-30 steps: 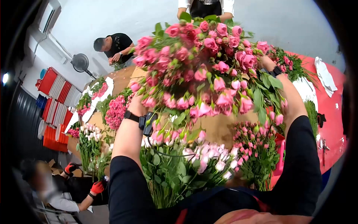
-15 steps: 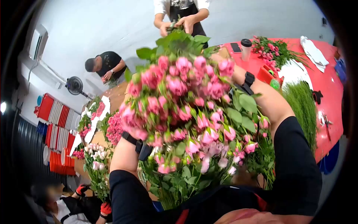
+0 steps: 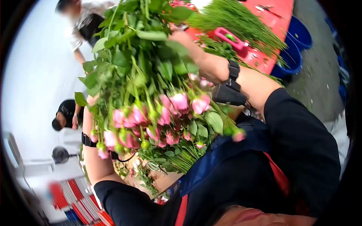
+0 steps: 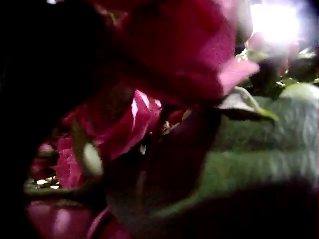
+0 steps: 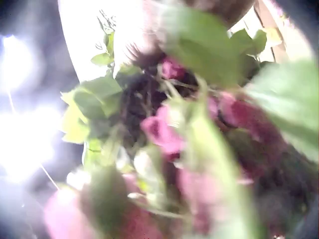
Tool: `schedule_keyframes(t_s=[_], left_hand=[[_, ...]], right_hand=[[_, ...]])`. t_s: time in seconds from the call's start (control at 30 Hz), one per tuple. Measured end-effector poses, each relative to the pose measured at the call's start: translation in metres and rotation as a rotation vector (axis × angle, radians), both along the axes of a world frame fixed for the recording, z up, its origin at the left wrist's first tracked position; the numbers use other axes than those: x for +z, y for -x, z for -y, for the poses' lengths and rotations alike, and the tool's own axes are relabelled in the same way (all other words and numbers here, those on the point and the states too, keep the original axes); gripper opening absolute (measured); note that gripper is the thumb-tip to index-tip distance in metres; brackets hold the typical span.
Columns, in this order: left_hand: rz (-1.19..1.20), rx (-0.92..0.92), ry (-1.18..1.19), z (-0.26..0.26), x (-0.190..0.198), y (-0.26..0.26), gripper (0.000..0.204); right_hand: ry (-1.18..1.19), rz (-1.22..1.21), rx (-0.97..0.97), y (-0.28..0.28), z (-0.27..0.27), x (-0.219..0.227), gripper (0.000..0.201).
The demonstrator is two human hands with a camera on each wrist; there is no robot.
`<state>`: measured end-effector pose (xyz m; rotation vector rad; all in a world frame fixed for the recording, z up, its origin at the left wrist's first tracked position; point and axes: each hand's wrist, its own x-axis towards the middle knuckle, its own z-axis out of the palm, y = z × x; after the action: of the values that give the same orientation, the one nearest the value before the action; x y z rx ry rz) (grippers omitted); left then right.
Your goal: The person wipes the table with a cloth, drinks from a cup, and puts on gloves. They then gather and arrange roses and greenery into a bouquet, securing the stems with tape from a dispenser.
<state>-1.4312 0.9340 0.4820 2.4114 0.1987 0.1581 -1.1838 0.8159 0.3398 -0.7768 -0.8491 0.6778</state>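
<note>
A large bunch of pink roses [image 3: 179, 102] is raised between both arms, its leaves towards the top and several blooms hanging low in the head view. My right hand [image 3: 192, 49] is against the right side of the leaves, its fingers hidden by foliage. The left forearm [image 3: 92, 158] reaches up behind the bunch's left side; the left hand is out of sight there. Dark pink petals [image 4: 174, 55] and a large leaf [image 4: 254, 154] fill the left wrist view. Blurred leaves [image 5: 199, 45] and pink blooms [image 5: 167, 134] crowd the right wrist view.
At upper right, a red table [image 3: 281, 9] bears green stems [image 3: 241, 22] and a pink holder [image 3: 230, 39]. Blue buckets [image 3: 301, 35] stand beside it. Leafy stems [image 3: 188, 156] lie below the bunch. Two people [image 3: 81, 24] and a fan [image 3: 60, 154] are at left.
The head view has swung round to the right. The bunch has shifted left and tipped, showing more leaves and stems and fewer blooms. Both arms have moved with it.
</note>
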Motion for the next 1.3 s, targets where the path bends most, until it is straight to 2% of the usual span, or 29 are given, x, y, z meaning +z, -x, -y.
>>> schedule_keyframes(t_s=[0.07, 0.1, 0.13, 0.2, 0.3, 0.33, 0.37, 0.4, 0.43, 0.47, 0.57, 0.6, 0.63, 0.67, 0.7, 0.73, 0.77, 0.8, 0.87, 0.9, 0.93, 0.97, 1.0, 1.03, 1.07, 1.13, 1.23, 1.27, 1.3], left_hand=[[-0.059, -0.208, -0.055, 0.013, -0.012, -0.04, 0.04], [-0.083, -0.307, -0.073, 0.02, -0.022, -0.062, 0.04], [-0.101, -0.386, -0.087, 0.026, -0.034, -0.084, 0.04], [-0.118, -0.512, -0.104, 0.036, -0.061, -0.123, 0.039], [-0.124, -0.527, -0.072, 0.049, -0.095, -0.175, 0.04], [0.006, -0.656, -0.133, 0.059, -0.091, -0.19, 0.043], [-0.202, -0.644, -0.124, 0.065, -0.084, -0.209, 0.053], [-0.406, -0.625, -0.115, 0.068, -0.08, -0.228, 0.064], [-0.337, -0.73, -0.214, 0.069, -0.083, -0.246, 0.065], [-0.265, -0.83, -0.316, 0.07, -0.086, -0.262, 0.065], [-0.201, -0.933, -0.48, 0.081, -0.099, -0.296, 0.077], [-0.31, -0.888, -0.569, 0.087, -0.107, -0.306, 0.08], [-0.419, -0.846, -0.665, 0.092, -0.115, -0.316, 0.083], [-0.243, -0.835, -0.84, 0.094, -0.128, -0.316, 0.068], [-0.191, -0.871, -0.914, 0.089, -0.146, -0.322, 0.069], [-0.141, -0.904, -0.988, 0.082, -0.167, -0.327, 0.07], [-0.085, -0.905, -1.18, 0.076, -0.186, -0.329, 0.06], [-0.173, -0.844, -1.199, 0.077, -0.192, -0.326, 0.058], [-0.388, -0.812, -1.162, 0.073, -0.198, -0.323, 0.057], [-0.551, -0.782, -1.108, 0.078, -0.191, -0.318, 0.057], [-0.589, -0.675, -1.006, 0.078, -0.188, -0.308, 0.058], [-0.515, -0.663, -0.929, 0.071, -0.201, -0.302, 0.056], [-0.44, -0.642, -0.858, 0.063, -0.213, -0.294, 0.055], [-0.403, -0.588, -0.824, 0.062, -0.21, -0.284, 0.053], [-0.361, -0.535, -0.794, 0.064, -0.204, -0.272, 0.052], [-0.184, -0.437, -0.733, 0.063, -0.202, -0.246, 0.052], [-0.005, -0.275, -0.564, 0.074, -0.178, -0.196, 0.044], [-0.015, -0.24, -0.511, 0.081, -0.16, -0.176, 0.042], [-0.047, -0.174, -0.405, 0.089, -0.149, -0.152, 0.041]], right_hand=[[0.155, 0.184, -0.149, -0.01, 0.036, -0.03, 0.028], [0.209, 0.386, -0.278, -0.014, 0.054, -0.046, 0.026], [0.41, -0.033, -0.084, -0.003, 0.086, -0.042, 0.027], [0.286, -0.659, 0.032, 0.004, 0.125, -0.056, 0.04], [0.032, -0.711, -0.175, -0.014, 0.134, -0.158, 0.04], [0.017, -0.66, -0.288, -0.004, 0.142, -0.127, 0.038], [0.134, -0.658, -0.325, 0.0, 0.155, -0.113, 0.036], [0.086, -0.69, -0.35, 0.006, 0.16, -0.106, 0.035], [0.037, -0.72, -0.374, 0.011, 0.166, -0.098, 0.035], [0.022, -0.743, -0.41, 0.006, 0.164, -0.114, 0.035], [0.011, -0.73, -0.457, 0.002, 0.159, -0.154, 0.032], [-0.049, -0.918, -0.423, 0.003, 0.155, -0.157, 0.031], [-0.031, -0.979, -0.44, 0.001, 0.152, -0.17, 0.029], [-0.01, -1.04, -0.456, 0.0, 0.146, -0.192, 0.028], [0.14, -0.867, -0.633, 0.006, 0.136, -0.227, 0.023], [0.367, -1.051, -0.453, 0.006, 0.141, -0.234, 0.025], [0.474, -1.088, -0.373, 0.007, 0.145, -0.256, 0.026], [0.587, -1.124, -0.284, 0.007, 0.151, -0.276, 0.027], [0.8, -1.043, 0.12, 0.002, 0.175, -0.262, 0.035], [0.992, -0.813, 0.257, -0.003, 0.186, -0.228, 0.04], [1.092, -0.466, 0.289, -0.008, 0.195, -0.197, 0.035], [0.904, -0.249, 0.137, -0.01, 0.211, -0.193, 0.027], [0.99, 0.339, -0.178, -0.024, 0.225, -0.183, 0.023], [1.028, 0.506, -0.375, -0.041, 0.23, -0.146, 0.02], [0.838, 0.897, -0.597, -0.07, 0.243, -0.155, 0.026], [0.936, 1.082, -0.677, -0.124, 0.255, -0.155, 0.042], [0.935, 1.206, -0.442, -0.173, 0.259, -0.188, 0.068], [1.093, 1.297, -0.267, -0.179, 0.259, -0.201, 0.066], [1.097, 1.246, -0.228, -0.179, 0.254, -0.214, 0.062]])
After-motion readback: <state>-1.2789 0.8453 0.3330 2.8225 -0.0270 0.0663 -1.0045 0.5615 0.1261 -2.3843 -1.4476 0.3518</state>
